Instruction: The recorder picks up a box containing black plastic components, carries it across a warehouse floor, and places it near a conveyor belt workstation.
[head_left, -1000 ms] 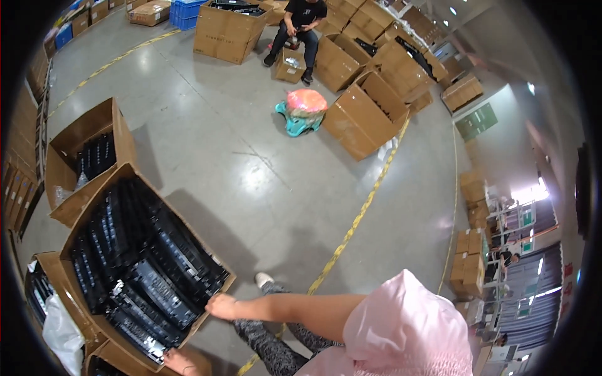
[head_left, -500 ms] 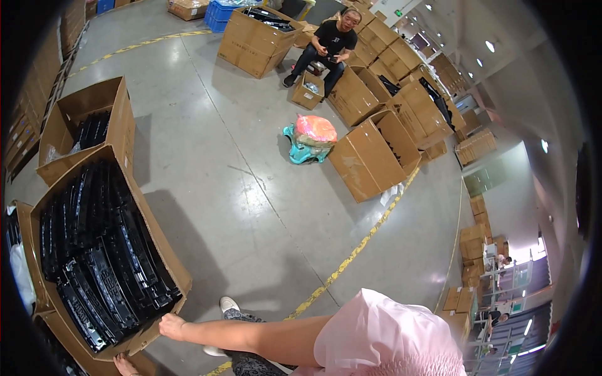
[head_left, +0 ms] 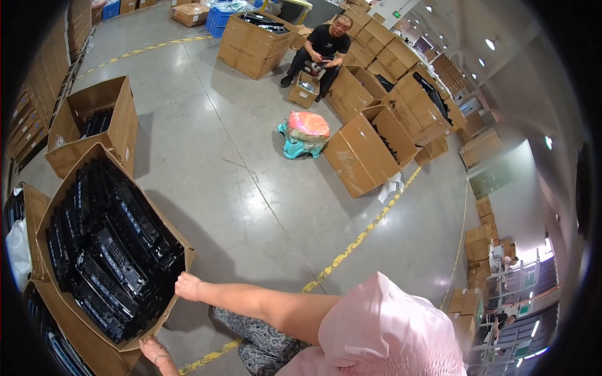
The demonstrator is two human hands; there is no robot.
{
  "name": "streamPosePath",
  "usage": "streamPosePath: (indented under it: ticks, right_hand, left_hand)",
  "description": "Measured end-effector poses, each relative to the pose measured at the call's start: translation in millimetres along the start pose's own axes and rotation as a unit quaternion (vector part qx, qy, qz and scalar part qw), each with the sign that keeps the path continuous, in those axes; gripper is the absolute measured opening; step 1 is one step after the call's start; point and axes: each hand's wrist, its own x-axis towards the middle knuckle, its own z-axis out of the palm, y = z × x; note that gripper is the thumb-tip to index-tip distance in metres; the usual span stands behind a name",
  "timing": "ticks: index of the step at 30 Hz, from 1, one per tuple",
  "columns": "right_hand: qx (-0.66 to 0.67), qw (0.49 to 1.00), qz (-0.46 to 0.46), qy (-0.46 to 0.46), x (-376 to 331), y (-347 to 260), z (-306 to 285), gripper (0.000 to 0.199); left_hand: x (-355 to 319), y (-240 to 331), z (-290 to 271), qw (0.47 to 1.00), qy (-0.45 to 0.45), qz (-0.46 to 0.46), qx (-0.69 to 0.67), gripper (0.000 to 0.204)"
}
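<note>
A large open cardboard box (head_left: 174, 229) stands at the lower left, packed with long, curved black plastic parts (head_left: 116, 266) in rows. My right hand (head_left: 188, 286), at the end of my outstretched arm, is closed over the rim at the box's right corner. Lower down, my left hand (head_left: 152, 348) curls its fingers over the rim at the bottom corner. The fingertips of both hands are partly hidden by the cardboard.
Another box of black parts (head_left: 55, 341) sits against the lower left. An open box (head_left: 119, 147) stands beyond mine. A teal stool with an orange-topped bundle (head_left: 307, 127) is mid-floor. A seated co-worker (head_left: 325, 47) handles something among boxes. Yellow tape (head_left: 351, 247) crosses the floor.
The box's near end has shifted slightly right in view, with both my hands keeping to its rim. More of my left hand and wrist shows. My legs have moved closer to the box.
</note>
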Motion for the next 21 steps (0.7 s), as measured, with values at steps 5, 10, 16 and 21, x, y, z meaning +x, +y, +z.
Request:
streamPosePath:
  ticks: [5,10,16,21]
  right_hand:
    - [-0.041,0.999,0.025,-0.025,-39,1,-15,0.013]
    - [-0.043,0.994,0.04,-0.091,-87,-2,-10,0.013]
    - [-0.055,0.984,0.064,-0.156,-103,-11,-18,0.013]
    - [-0.056,0.981,0.072,-0.172,-99,-11,-18,0.014]
  left_hand:
    - [-45,37,1,0.999,-0.005,-0.015,-0.031,0.012]
    - [-92,89,4,0.99,-0.089,-0.013,0.111,0.014]
    - [-121,117,-31,0.985,-0.061,-0.075,-0.144,0.04]
    - [-116,129,-76,0.982,-0.052,-0.104,-0.147,0.039]
